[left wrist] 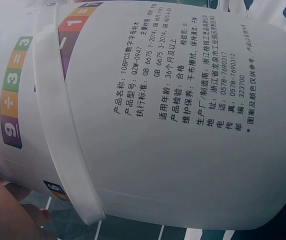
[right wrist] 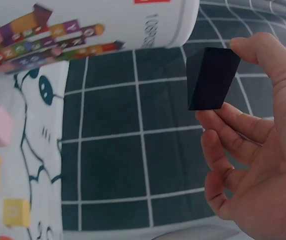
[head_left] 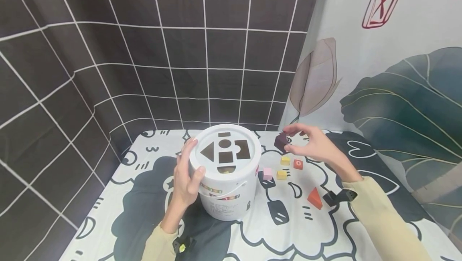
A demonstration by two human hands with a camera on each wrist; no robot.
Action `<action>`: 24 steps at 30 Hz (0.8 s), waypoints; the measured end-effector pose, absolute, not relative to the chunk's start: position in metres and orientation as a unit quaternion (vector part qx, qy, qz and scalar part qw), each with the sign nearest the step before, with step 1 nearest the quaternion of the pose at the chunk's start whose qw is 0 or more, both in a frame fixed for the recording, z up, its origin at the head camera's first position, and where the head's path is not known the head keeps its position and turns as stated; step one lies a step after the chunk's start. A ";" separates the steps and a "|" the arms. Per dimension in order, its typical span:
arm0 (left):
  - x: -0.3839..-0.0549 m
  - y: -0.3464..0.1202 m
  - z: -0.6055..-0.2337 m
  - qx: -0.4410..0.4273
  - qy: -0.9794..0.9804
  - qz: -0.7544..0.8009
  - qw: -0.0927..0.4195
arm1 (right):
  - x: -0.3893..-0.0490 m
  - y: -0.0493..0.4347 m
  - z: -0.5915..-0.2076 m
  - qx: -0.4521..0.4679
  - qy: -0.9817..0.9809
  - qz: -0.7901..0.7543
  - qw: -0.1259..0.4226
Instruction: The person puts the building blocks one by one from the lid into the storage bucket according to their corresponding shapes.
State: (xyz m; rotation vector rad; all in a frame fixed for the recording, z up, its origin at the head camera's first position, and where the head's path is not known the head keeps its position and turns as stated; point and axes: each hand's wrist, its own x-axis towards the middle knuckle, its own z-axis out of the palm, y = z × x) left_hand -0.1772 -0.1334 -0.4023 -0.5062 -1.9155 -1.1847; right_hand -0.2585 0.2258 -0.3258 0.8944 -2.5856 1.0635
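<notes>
A white bucket stands upright on the cloth, its lid pierced with several shaped holes. My left hand grips the bucket's upper left side, thumb and fingers at the lid's rim. In the left wrist view, printed text and a white carrying handle show on the bucket wall. To the right of the bucket, my right hand pinches a dark block between thumb and fingers, apart from the bucket. The right wrist view shows the block with flat faces and a slanted side.
Right of the bucket lie a pink block, yellow blocks, a red block and an orange-red triangular block. A patterned cloth covers the table. Behind it hang a dark grid curtain and a leaf-print curtain.
</notes>
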 end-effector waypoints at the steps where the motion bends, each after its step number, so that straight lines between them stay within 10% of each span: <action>1: -0.177 -0.133 -0.402 -0.200 -0.759 -0.469 0.405 | -0.258 0.224 -0.323 0.307 -0.874 0.362 0.106; 24: -0.179 -0.133 -0.405 -0.201 -0.759 -0.468 0.405 | -0.254 0.148 -0.290 0.381 -0.830 0.397 0.095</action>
